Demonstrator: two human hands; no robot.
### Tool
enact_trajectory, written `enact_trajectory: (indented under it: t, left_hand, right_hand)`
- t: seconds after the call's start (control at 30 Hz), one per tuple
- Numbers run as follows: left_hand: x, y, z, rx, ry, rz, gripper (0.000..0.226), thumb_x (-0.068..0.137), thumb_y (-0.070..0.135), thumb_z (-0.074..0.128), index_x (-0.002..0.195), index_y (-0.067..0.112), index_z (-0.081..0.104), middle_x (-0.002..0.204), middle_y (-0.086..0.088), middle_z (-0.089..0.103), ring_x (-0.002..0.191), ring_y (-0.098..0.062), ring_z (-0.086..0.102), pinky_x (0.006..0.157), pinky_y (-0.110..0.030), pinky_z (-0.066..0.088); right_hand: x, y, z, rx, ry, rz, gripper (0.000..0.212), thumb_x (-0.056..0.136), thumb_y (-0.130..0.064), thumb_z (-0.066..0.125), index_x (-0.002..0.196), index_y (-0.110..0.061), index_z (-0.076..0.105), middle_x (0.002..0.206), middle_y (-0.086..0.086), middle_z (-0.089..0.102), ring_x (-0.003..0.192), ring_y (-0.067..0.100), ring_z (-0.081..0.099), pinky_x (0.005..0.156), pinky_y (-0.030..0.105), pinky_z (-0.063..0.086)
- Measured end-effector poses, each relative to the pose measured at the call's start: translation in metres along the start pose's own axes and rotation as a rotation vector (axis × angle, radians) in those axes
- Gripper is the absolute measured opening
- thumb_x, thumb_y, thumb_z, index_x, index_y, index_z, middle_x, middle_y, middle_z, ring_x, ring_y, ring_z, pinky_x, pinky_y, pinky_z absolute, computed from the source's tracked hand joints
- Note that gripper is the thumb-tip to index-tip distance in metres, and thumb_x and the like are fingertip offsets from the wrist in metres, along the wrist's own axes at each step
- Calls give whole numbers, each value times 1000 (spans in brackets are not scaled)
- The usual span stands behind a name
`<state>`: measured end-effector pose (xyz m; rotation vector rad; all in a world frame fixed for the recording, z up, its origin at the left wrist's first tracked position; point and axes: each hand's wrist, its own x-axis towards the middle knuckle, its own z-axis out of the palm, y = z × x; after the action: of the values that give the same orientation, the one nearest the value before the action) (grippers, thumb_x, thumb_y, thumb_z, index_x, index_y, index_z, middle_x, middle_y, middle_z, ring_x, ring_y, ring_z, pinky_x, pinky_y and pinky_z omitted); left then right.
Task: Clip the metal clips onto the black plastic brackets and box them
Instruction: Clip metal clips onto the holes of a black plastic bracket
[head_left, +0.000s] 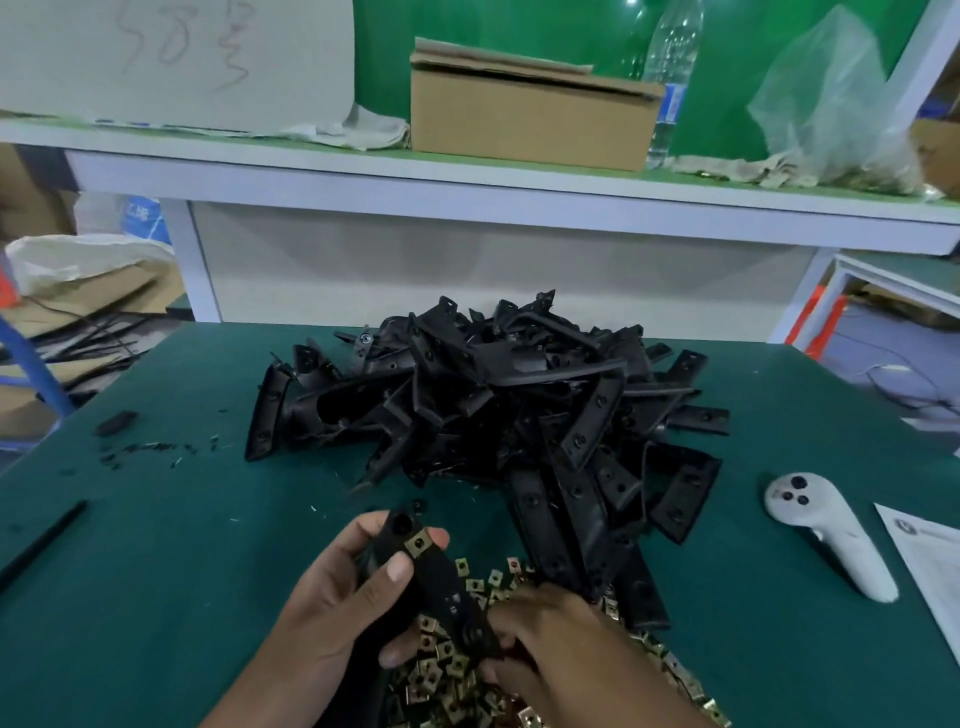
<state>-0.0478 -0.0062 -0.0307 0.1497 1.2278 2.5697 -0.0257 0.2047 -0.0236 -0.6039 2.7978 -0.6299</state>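
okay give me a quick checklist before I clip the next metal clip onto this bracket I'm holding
1. Bracket held firmly: ok. The left hand grips the black bracket.
2. Clip on the bracket's upper end: ok, one metal clip sits there by the fingertip; whether it is fully seated, cannot tell.
3. Next clip picked up: cannot tell. The right hand is down in the clip pile, fingers hidden.
4. Lower end of the bracket free for a clip: cannot tell, the hands cover it.
5. More brackets to hand: ok, the bracket pile lies just ahead.
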Motion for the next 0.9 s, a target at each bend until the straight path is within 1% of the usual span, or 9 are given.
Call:
enact_trajectory:
  t: [0.1,0.17,0.27,0.37,0.43,0.5,0.63,0.8,0.9]
  left_hand:
    - [0,-2,-1,7,11,-39,24,77,-3,53,101,0,54,97,-25,71,35,-20,51,32,-24,40]
    - [-1,-2,-1,20,-5,-44,27,80,-4,53,105,3,50,98,-24,70,39,-18,51,34,-24,40]
    - [-4,-1,3,50,-21,-36,28,80,-5,52,107,4,49,96,-23,68,40,-17,49,35,-24,41]
    - [-9,1,9,72,-23,-15,24,85,1,60,107,9,52,102,-26,61,44,-15,49,40,-26,43]
    - [-13,2,9,143,-71,-2,22,86,21,75,102,16,60,113,-20,67,52,-14,53,51,-27,48]
    - [-18,4,9,267,-141,1,33,79,42,84,98,22,65,123,-12,71,61,-10,56,64,-24,51]
    - [-20,3,9,305,-149,-41,57,63,53,93,102,19,70,96,-3,72,63,-8,56,65,-22,51]
    - [-20,3,12,292,-182,-33,48,56,47,98,91,27,73,77,3,66,57,-7,53,59,-18,48]
    - [-20,4,11,307,-191,-21,47,56,43,98,90,25,72,77,2,69,61,-8,60,60,-18,50]
  right_hand:
    - [-1,2,0,67,62,50,9,96,-39,63,104,-34,62,98,-22,51,97,-3,49,84,22,44]
    - [-3,3,1,119,127,83,10,97,-39,63,106,-34,63,103,-22,56,100,-5,54,89,23,48]
    - [-7,1,-1,254,291,99,4,100,-34,61,103,-37,63,101,-21,62,95,-2,60,82,20,50]
    - [-11,-3,-8,680,395,146,4,97,-43,60,97,-42,64,90,-13,69,79,1,62,71,23,51]
    - [-12,-6,-11,1028,369,122,10,89,-43,63,94,-38,69,85,-6,69,78,7,62,69,24,52]
    - [-13,-9,-10,1211,355,91,16,85,-37,67,98,-32,73,89,-2,72,83,9,66,70,23,53]
    - [-12,-15,-5,1303,319,71,22,81,-36,81,102,-28,75,90,-2,71,86,12,67,73,23,54]
    - [-14,-19,-5,1329,325,-15,29,75,-39,86,98,-26,75,87,-3,68,83,12,64,75,25,55]
    - [-16,-21,-6,1336,342,-41,38,70,-49,89,97,-26,77,86,-4,72,87,12,69,78,25,56]
